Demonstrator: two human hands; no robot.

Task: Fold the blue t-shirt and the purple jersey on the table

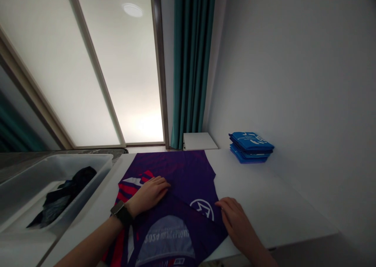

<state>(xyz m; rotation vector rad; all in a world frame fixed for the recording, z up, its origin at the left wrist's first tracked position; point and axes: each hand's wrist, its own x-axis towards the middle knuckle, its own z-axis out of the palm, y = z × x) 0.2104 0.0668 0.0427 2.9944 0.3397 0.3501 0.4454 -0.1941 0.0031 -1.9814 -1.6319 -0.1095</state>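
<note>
A purple sports shirt with red and white stripes on its left side lies spread on the white table. It bears a round white logo and a grey panel with printed lettering near me, and a crease runs slantwise across its middle. My left hand, with a watch on the wrist, rests on the shirt's left-centre, its fingers lying over the fabric. At the right edge, beside the logo, my right hand has thumb and fingers closed on the shirt's border.
On the table's far right, against the wall, is a stack of folded blue packets with white print. A translucent plastic bin holding dark clothes stands to the left. Beyond the table are a white box-like surface and a teal curtain.
</note>
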